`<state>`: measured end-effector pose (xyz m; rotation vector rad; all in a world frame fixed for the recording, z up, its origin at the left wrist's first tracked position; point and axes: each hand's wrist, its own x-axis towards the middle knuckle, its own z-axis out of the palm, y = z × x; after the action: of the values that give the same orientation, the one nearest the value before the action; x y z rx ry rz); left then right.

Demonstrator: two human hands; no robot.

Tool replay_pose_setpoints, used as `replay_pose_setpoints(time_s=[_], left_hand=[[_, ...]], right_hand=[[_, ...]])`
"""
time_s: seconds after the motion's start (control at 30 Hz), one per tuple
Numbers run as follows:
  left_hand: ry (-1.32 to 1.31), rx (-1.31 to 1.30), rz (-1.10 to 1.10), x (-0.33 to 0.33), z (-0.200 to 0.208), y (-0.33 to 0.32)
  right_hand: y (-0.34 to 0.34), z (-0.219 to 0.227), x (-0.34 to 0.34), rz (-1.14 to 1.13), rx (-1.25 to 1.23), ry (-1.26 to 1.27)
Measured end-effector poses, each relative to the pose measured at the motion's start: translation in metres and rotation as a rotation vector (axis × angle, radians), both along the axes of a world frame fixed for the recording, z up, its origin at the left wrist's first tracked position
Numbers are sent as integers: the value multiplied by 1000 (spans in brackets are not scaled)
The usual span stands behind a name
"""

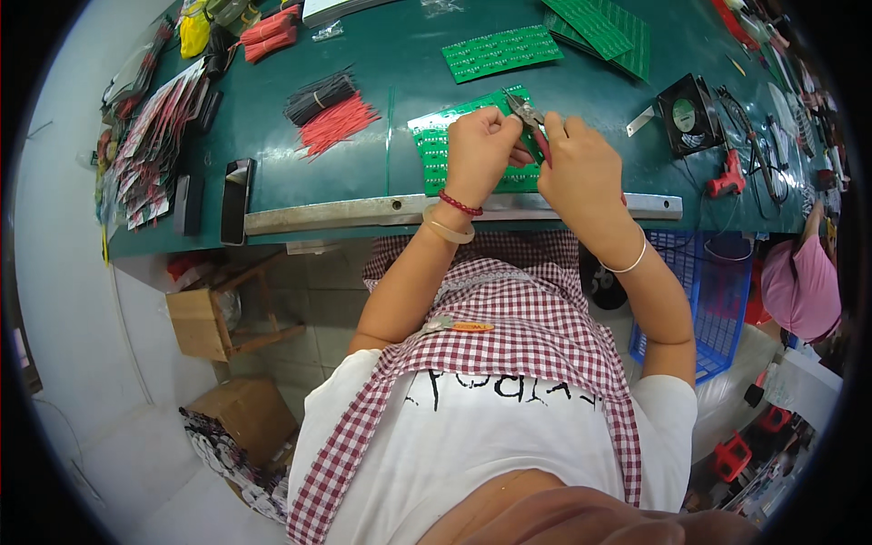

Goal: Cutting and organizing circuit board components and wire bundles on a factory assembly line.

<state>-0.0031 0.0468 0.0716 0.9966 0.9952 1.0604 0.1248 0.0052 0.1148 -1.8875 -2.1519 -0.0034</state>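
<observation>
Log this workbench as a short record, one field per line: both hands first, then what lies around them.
Left hand: fingers curled, beside the pliers' tips; anything pinched is too small to tell
Right hand: holds red-handled pliers
Beneath hands: green circuit board
Left of board: black wire bundle, red wire bundle
Beyond board: more green circuit boards, some overlapping
Right of board: black square fan-like unit
Near bench edge: long metal bar
</observation>
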Motion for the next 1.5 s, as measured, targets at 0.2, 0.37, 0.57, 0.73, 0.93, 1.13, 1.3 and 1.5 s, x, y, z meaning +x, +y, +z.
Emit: replay_pose_setpoints(time_s=[0.2,0.37,0.57,0.73,0.93,1.13,1.3,1.5], left_hand=[[-101,-63,-67,-13,-16,8],[-168,-109,-122,-30,-21,15],[-156,-132,-53,-42,-13,17],[-55,-18,87,-84,-4,7],[-12,-53,378,-163,15,-22],[-76,3,405,-177,3,-33],[-161,-13,298,-152,7,-9],[-349,-81,224,-105,13,26]], right_hand=[[18,13,29,50,-167,261],[35,2,83,-90,-504,918],[35,1,91,-72,-619,1131],[47,-10,65,-111,-571,1415],[76,-21,-58,11,-586,1379],[105,-49,-93,19,-927,1104],[107,-31,-60,36,-1014,1260],[96,-16,-17,42,-654,1156]])
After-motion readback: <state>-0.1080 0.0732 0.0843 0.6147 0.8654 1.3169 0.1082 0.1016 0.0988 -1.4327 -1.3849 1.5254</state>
